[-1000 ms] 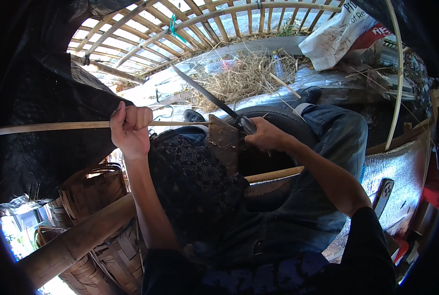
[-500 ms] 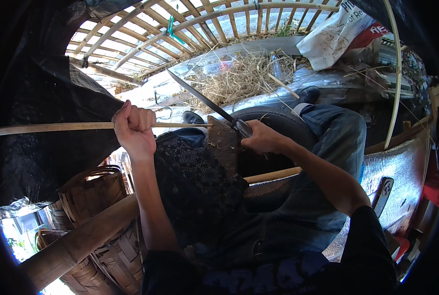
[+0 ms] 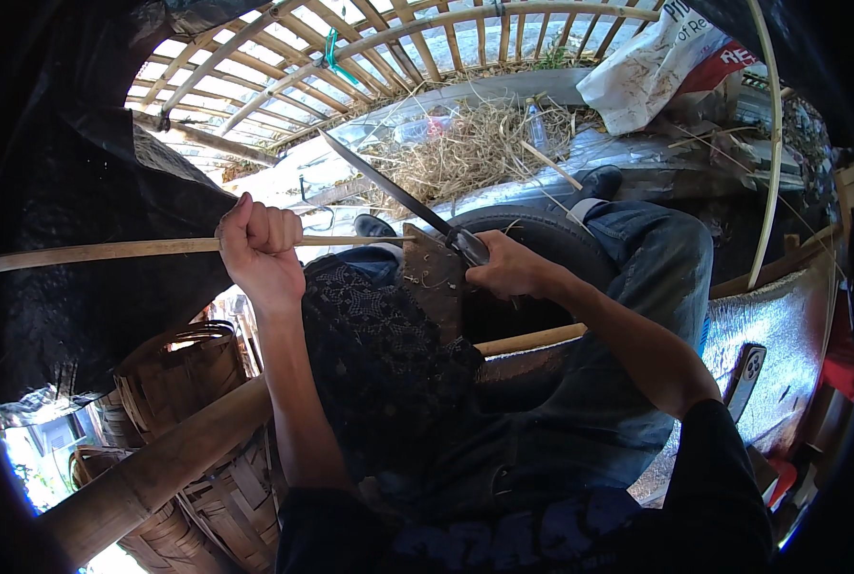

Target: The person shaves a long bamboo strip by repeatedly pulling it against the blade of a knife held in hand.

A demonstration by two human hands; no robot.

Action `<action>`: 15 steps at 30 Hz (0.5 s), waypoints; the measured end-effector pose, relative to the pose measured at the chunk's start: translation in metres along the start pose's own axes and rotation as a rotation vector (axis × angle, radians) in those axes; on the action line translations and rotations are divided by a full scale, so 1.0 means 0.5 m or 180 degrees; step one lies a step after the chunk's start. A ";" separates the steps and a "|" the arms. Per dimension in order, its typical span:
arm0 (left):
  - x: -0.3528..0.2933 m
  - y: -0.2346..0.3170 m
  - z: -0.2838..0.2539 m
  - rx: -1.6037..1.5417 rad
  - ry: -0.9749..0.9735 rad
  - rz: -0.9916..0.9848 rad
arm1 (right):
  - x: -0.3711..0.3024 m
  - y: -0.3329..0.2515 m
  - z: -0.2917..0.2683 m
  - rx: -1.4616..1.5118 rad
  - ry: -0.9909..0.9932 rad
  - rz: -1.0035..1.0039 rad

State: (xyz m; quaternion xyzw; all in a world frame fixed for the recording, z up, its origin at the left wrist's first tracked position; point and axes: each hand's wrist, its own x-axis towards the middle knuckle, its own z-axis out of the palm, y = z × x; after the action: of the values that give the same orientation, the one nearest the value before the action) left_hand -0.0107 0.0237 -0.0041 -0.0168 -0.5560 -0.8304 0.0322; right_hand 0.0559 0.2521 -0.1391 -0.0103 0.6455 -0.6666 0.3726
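Note:
My left hand (image 3: 262,251) is closed around a long, thin bamboo strip (image 3: 111,252), which runs out past the left side of the view. The strip's other end reaches to the top of an upright wooden board (image 3: 431,282) between my legs. In my right hand (image 3: 511,265) is the handle of a long-bladed knife (image 3: 389,187). Its blade slants up and to the left, beyond the strip's right end and apart from it. A dark patterned cloth (image 3: 374,320) lies over my lap beside the board.
A black tyre (image 3: 551,236) stands behind the board. Farther off lies a heap of shavings (image 3: 456,158) below a bamboo slat fence (image 3: 389,43). Woven baskets (image 3: 183,373) and a thick bamboo pole (image 3: 159,464) are at lower left. A white sack (image 3: 637,81) hangs at upper right.
The knife and my right hand have shifted very slightly to the left. My left hand and the bamboo strip have stayed nearly in place.

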 end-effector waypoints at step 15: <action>-0.002 -0.013 0.013 0.0083 0.0103 0.0133 | -0.035 -0.096 0.028 0.0429 -0.0461 -0.0282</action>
State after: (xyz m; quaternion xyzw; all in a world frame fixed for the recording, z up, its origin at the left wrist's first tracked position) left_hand -0.0102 0.0324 -0.0078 -0.0145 -0.5657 -0.8224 0.0588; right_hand 0.0523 0.2438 -0.0871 -0.0618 0.5695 -0.7218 0.3883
